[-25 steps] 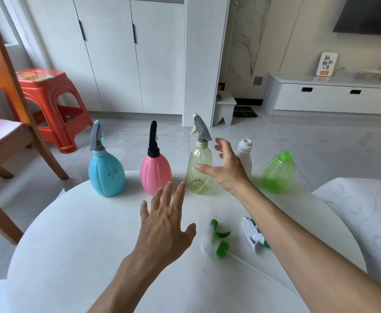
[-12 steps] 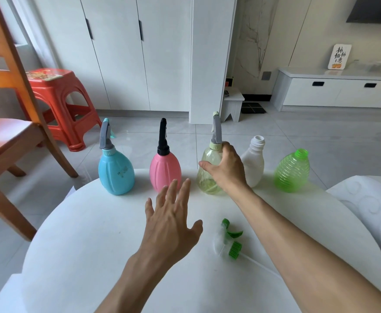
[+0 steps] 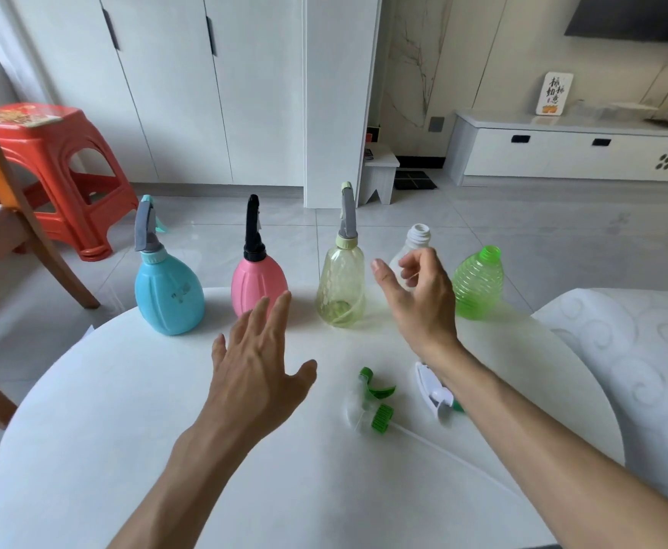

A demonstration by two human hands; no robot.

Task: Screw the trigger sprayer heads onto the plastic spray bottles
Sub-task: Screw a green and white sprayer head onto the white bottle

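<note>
Five bottles stand in a row at the far edge of the round white table (image 3: 86, 449). The blue bottle (image 3: 167, 291), the pink bottle (image 3: 259, 281) and the pale yellow bottle (image 3: 342, 289) carry sprayer heads. The white bottle (image 3: 417, 239) and the green bottle (image 3: 479, 283) have bare necks. A green-and-clear sprayer head (image 3: 370, 402) and a white sprayer head (image 3: 433, 390) lie on the table. My left hand (image 3: 255, 370) hovers flat with spread fingers in front of the pink bottle. My right hand (image 3: 419, 299) is in front of the white bottle, fingers loosely curled, holding nothing.
A wooden chair (image 3: 3, 231) and a red plastic stool (image 3: 51, 168) stand on the floor at the left. A white patterned cushion (image 3: 633, 350) lies to the right of the table. White cabinets and a low TV unit (image 3: 574, 152) line the far wall.
My right hand has let go of the pale yellow bottle and shifted right, in front of the white bottle. My left hand has stayed about where it was.
</note>
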